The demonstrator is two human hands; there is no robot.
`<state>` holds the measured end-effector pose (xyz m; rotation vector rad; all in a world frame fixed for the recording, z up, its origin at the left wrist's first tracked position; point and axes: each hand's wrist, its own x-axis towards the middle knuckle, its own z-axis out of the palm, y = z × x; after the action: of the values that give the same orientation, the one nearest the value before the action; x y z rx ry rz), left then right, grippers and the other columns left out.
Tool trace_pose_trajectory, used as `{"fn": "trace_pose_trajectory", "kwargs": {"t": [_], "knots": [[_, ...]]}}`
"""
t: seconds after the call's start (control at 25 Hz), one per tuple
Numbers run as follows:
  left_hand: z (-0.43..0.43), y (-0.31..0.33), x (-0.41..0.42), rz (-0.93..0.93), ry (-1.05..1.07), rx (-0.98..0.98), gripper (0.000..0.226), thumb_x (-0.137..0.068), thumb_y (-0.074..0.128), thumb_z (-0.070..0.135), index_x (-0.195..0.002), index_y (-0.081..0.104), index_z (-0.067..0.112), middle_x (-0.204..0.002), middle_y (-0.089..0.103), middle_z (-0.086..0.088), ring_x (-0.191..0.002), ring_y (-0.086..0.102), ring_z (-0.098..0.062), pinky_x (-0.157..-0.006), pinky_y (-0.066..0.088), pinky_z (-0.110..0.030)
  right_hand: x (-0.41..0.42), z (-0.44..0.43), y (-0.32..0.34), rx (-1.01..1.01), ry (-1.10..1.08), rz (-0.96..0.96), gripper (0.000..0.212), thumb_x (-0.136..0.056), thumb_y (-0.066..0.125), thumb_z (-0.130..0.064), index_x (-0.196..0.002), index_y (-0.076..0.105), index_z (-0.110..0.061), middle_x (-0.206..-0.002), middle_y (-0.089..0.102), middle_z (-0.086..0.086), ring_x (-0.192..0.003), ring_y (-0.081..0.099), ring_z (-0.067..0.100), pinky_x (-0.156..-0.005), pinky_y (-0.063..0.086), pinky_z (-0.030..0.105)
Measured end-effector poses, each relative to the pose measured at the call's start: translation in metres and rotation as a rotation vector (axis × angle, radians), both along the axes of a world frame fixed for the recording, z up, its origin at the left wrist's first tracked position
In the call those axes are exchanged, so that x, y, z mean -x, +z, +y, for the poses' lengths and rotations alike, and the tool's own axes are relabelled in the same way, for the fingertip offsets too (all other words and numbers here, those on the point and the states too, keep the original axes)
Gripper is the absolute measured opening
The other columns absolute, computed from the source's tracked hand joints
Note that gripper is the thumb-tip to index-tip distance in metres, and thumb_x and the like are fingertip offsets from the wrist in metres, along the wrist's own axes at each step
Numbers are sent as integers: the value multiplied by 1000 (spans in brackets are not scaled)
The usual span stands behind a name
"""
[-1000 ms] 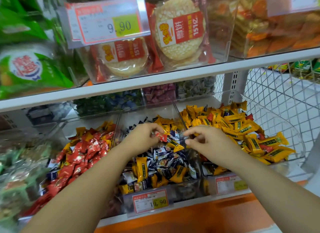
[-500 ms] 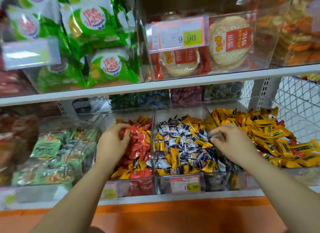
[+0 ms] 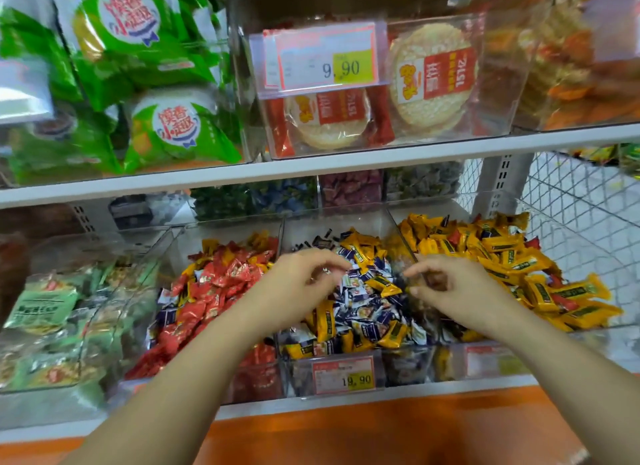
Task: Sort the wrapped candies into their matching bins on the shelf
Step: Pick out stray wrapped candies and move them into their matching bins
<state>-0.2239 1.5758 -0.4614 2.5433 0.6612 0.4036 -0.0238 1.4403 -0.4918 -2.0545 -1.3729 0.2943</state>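
Three clear bins stand side by side on the lower shelf. The left bin (image 3: 258, 381) holds mostly red candies (image 3: 221, 284) with a few yellow and blue-white ones among them. Blue-white candies (image 3: 367, 305) mixed with yellow candies (image 3: 325, 319) fill the middle bin (image 3: 401, 367). The right bin (image 3: 588, 340) is piled with yellow candies (image 3: 502, 256) and a few red ones. My left hand (image 3: 301, 284) hovers over the middle bin's left side, fingers loosely curled, holding nothing I can see. My right hand (image 3: 453, 291) hovers at the divider between the middle and right bins, fingers loosely bent, no candy visible in it.
A price tag (image 3: 343, 374) reading 19.90 clips to the middle bin's front. Green snack packets (image 3: 45, 305) fill a bin at far left. The upper shelf (image 3: 346, 166) carries rice-cracker packs (image 3: 429, 76) and green bags (image 3: 138, 49). A wire mesh basket (image 3: 581, 194) stands at right.
My left hand has come back from the red bin to the middle bin, without the red candy it pinched before. My right hand stayed near the divider. The view shifted slightly.
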Motion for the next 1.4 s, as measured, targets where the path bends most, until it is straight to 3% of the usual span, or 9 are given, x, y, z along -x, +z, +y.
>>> {"fn": "trace_pose_trajectory", "kwargs": {"t": [0.12,0.24,0.32,0.52,0.68,0.88,1.08,1.24,1.4], "knots": [[-20,-12,-40,420,-261,386,26,-99,43,22,-119,60,27,-115,64,11,-97,64,-6,-86,53,-25,-7,-7,-5,-8,66,11,23,-84,67,-21,-106,66,-29,-141,47,1,-129,36,1,-97,32,13],[-20,-23,-62,563,-267,459,32,-100,39,16,-126,56,25,-122,61,7,-100,63,-9,-90,52,-30,-14,-12,-7,-15,111,40,24,-85,66,-20,-108,66,-25,-128,57,3,-115,32,-12,-77,33,-6],[-16,-28,-70,601,-265,437,37,-100,37,13,-131,52,27,-129,57,7,-102,62,-9,-90,52,-28,-16,-13,-7,-13,133,37,25,-85,66,-21,-110,66,-24,-127,57,1,-113,32,-14,-76,31,-7],[-5,-36,-78,566,-235,240,40,-99,39,13,-131,51,35,-127,57,6,-111,58,-11,-83,50,-20,-15,-14,-2,2,151,1,24,-86,65,-25,-109,65,-30,-143,42,-8,-103,45,-9,-95,42,20],[13,-45,-72,486,-181,77,34,-99,43,16,-128,55,30,-141,46,10,-127,45,-11,-105,38,-30,-14,-14,-1,9,156,-2,26,-87,63,-27,-113,63,-30,-146,37,-8,-104,45,-5,-100,41,25],[14,-42,-57,366,-111,48,30,-97,47,19,-123,57,31,-114,60,13,-85,63,-14,-77,53,-34,-13,-15,0,30,155,17,27,-87,63,-26,-114,62,-29,-146,37,-7,-107,48,-1,-100,42,28],[-8,-24,-48,359,-178,226,25,-97,45,12,-104,65,27,-93,66,14,-80,64,-1,-76,54,-23,-12,-15,1,40,141,4,27,-88,63,-27,-114,62,-29,-147,36,-8,-100,54,6,-94,44,27],[-13,-28,-44,599,-208,242,34,-98,39,10,-118,61,27,-107,65,11,-88,61,-4,-83,53,-26,-11,-14,2,49,135,10,26,-88,62,-25,-113,62,-29,-146,37,-7,-101,54,8,-94,45,28],[-5,-34,-44,596,-194,138,37,-98,43,15,-129,52,33,-128,56,11,-107,58,-9,-96,47,-34,-10,-14,1,46,130,18,26,-87,63,-25,-112,62,-31,-147,36,-8,-102,54,8,-95,45,29]]}}
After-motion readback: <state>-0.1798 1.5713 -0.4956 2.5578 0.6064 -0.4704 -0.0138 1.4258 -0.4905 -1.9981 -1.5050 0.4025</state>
